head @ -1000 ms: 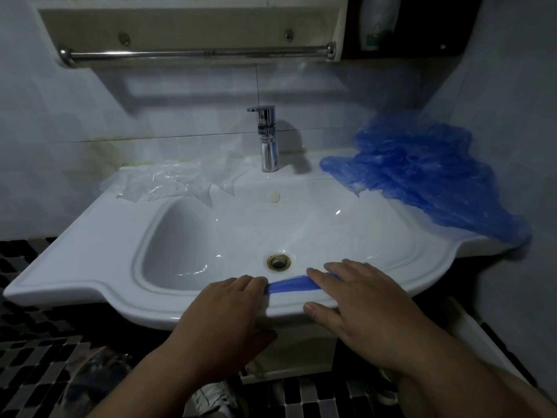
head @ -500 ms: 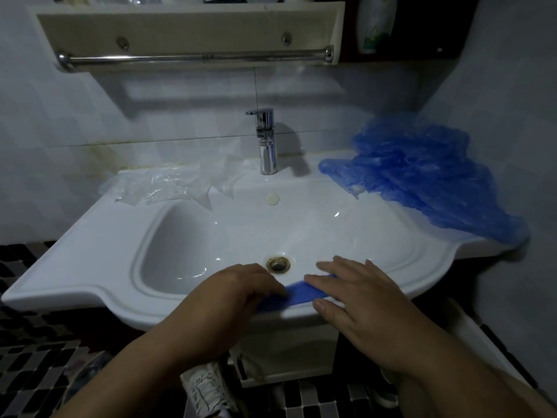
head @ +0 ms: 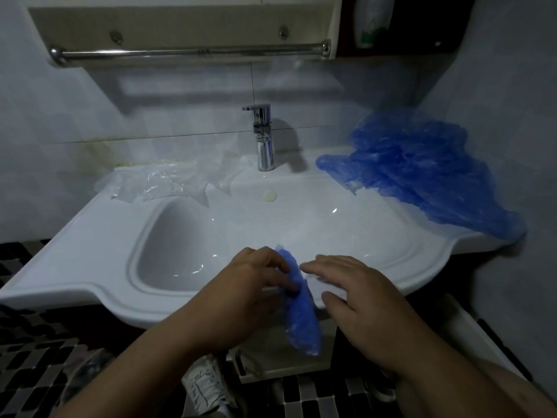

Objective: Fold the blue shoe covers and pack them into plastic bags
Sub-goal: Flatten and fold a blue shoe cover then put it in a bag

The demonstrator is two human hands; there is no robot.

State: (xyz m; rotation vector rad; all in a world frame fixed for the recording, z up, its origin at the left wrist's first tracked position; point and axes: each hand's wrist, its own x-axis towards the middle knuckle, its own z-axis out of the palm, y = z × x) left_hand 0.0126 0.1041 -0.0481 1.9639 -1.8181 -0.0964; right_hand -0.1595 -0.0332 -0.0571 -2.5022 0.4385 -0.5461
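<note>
Fingers of the left hand (head: 238, 300) now pinch the folded shoe cover (head: 303, 325) up off the sink (head: 75, 267), right hand (head: 364, 306) open; bagging likely next.

A blue shoe cover (head: 301, 312), folded into a narrow, crinkled strip of thin translucent plastic, stands nearly upright in the pinch of the left hand (head: 241, 300). A short end pokes up above the grip. The longer, wider part hangs below it, tilted slightly rightward. Well above and to the right of the grip, a loose, rumpled pile of blue shoe covers (head: 422, 173) lies unfolded. Above and to the left of the grip, well apart, clear plastic bags (head: 162, 182) lie wrinkled and overlapping.
</note>
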